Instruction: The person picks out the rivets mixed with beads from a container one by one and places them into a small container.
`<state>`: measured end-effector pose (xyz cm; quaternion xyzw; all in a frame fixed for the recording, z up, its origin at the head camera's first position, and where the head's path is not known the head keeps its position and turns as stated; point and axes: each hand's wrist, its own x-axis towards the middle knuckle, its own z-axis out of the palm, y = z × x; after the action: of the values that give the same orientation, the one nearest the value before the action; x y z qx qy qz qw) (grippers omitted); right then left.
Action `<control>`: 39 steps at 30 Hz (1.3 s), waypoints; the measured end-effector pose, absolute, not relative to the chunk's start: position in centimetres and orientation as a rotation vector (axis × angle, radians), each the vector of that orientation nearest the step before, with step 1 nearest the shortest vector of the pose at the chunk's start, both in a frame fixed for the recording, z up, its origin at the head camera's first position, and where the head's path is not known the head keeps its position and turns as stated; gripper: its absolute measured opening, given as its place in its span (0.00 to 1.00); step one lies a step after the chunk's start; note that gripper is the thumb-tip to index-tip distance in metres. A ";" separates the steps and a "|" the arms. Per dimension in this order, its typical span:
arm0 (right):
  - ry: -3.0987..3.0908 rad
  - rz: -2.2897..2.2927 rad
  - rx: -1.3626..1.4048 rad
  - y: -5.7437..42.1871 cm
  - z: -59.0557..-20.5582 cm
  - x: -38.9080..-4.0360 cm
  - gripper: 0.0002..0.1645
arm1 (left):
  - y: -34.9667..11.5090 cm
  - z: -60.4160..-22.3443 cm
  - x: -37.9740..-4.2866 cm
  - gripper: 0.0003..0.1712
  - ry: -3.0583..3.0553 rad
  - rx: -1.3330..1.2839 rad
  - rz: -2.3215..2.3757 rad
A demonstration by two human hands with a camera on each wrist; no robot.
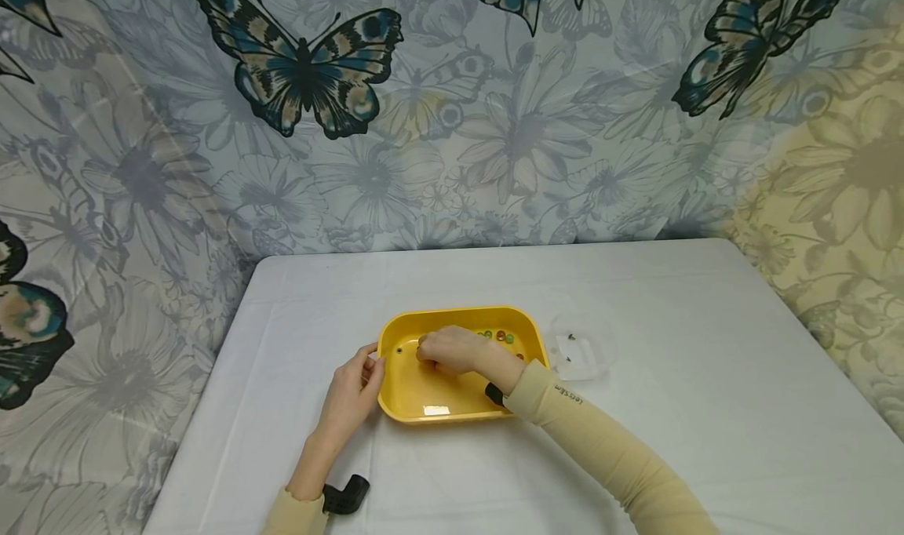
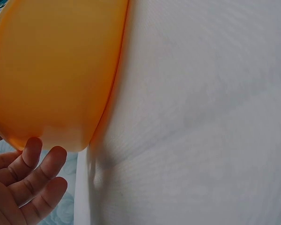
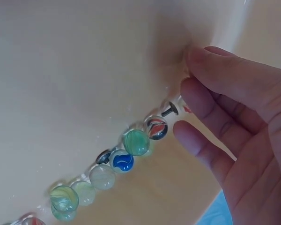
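Observation:
My left hand [image 1: 356,386] holds the left rim of a shallow yellow tray [image 1: 424,405]; in the left wrist view its other fingers [image 2: 40,180] curl loosely beside the tray wall. Inside the tray, my right hand [image 1: 459,350] reaches down near the far left. In the right wrist view its thumb and index finger pinch a tiny thing, mostly hidden by the fingertips. Glass marbles lie in a row by the tray wall, among them a green marble [image 3: 136,142] and a blue-swirled marble [image 3: 122,161]. A small flat-headed metal stud [image 3: 170,109] lies among them.
Right of the tray stands a clear plastic container [image 1: 582,362] with small dark pieces in it. Another dark stud [image 1: 399,351] lies at the tray's left. The white-covered table [image 1: 671,323] meets a butterfly-patterned cloth [image 1: 452,174] behind.

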<state>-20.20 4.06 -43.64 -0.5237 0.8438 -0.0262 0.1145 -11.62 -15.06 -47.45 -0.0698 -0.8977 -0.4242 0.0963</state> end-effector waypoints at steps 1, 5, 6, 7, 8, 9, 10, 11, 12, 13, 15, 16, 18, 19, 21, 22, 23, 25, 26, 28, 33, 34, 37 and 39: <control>2.475 -0.077 -1.532 4.0 -43.7 -20.2 0.13 | -15.1 -47.5 -11.6 0.16 -2.660 -0.207 -1.256; 2.478 -0.079 -1.531 4.0 -43.8 -20.2 0.14 | -15.1 -47.4 -11.6 0.16 -2.660 -0.207 -1.257; 2.478 -0.080 -1.531 4.0 -43.8 -20.3 0.14 | -15.1 -47.4 -11.6 0.16 -2.660 -0.208 -1.257; 2.478 -0.082 -1.533 4.0 -43.8 -20.3 0.14 | -15.1 -47.4 -11.6 0.16 -2.660 -0.208 -1.257; 2.479 -0.080 -1.533 4.0 -43.8 -20.3 0.14 | -15.1 -47.4 -11.6 0.16 -2.659 -0.208 -1.260; 2.479 -0.079 -1.533 4.0 -43.8 -20.3 0.14 | -15.1 -47.4 -11.6 0.16 -2.659 -0.207 -1.260; 2.479 -0.081 -1.532 4.0 -43.8 -20.3 0.13 | -15.1 -47.4 -11.6 0.16 -2.659 -0.208 -1.261; 2.479 -0.083 -1.530 4.0 -43.8 -20.3 0.13 | -15.1 -47.5 -11.6 0.16 -2.658 -0.208 -1.262; 2.479 -0.083 -1.531 4.0 -43.7 -20.3 0.13 | -15.1 -47.5 -11.6 0.16 -2.657 -0.209 -1.263; 2.478 -0.085 -1.531 4.1 -43.7 -20.3 0.13 | -15.1 -47.5 -11.6 0.16 -2.655 -0.210 -1.264; 2.475 -0.085 -1.529 4.1 -43.6 -20.2 0.12 | -15.1 -47.5 -11.6 0.16 -2.652 -0.212 -1.264; 2.474 -0.087 -1.524 4.1 -43.6 -20.2 0.12 | -15.1 -47.5 -11.6 0.16 -2.650 -0.214 -1.263; 2.471 -0.077 -1.517 4.1 -43.5 -20.2 0.10 | -15.1 -47.5 -11.6 0.16 -2.647 -0.216 -1.262; 2.470 -0.074 -1.514 4.1 -43.5 -20.2 0.10 | -15.1 -47.5 -11.6 0.16 -2.646 -0.216 -1.262; 2.471 -0.061 -1.509 4.2 -43.4 -20.2 0.09 | -15.1 -47.5 -11.6 0.16 -2.645 -0.216 -1.260; 2.472 -0.057 -1.507 4.2 -43.4 -20.2 0.09 | -15.1 -47.5 -11.6 0.16 -2.645 -0.215 -1.260; 2.474 -0.053 -1.508 4.2 -43.4 -20.1 0.08 | -15.1 -47.5 -11.6 0.16 -2.645 -0.215 -1.260; 2.478 -0.048 -1.509 4.3 -43.4 -20.1 0.08 | -15.1 -47.5 -11.6 0.16 -2.646 -0.214 -1.262; 2.481 -0.040 -1.509 4.3 -43.4 -20.1 0.09 | -15.1 -47.5 -11.6 0.16 -2.646 -0.213 -1.261; 2.483 -0.033 -1.504 4.3 -43.4 -20.1 0.09 | -15.1 -47.5 -11.6 0.17 -2.647 -0.212 -1.263; 2.484 -0.013 -1.494 4.3 -43.3 -20.1 0.09 | -15.1 -47.6 -11.7 0.17 -2.652 -0.208 -1.255; 2.485 -0.011 -1.491 4.3 -43.3 -20.1 0.09 | -15.1 -47.6 -11.7 0.17 -2.651 -0.208 -1.253; 2.491 -0.016 -1.476 4.4 -43.2 -20.1 0.09 | -15.1 -47.7 -11.7 0.16 -2.644 -0.207 -1.254; 2.496 -0.017 -1.468 4.4 -43.3 -20.1 0.10 | -15.1 -47.7 -11.8 0.16 -2.640 -0.207 -1.257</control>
<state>-20.09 4.42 -43.25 -0.5030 0.8555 -0.0059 0.1225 -11.77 -15.08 -47.71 -0.0703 -0.8956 -0.4266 0.1049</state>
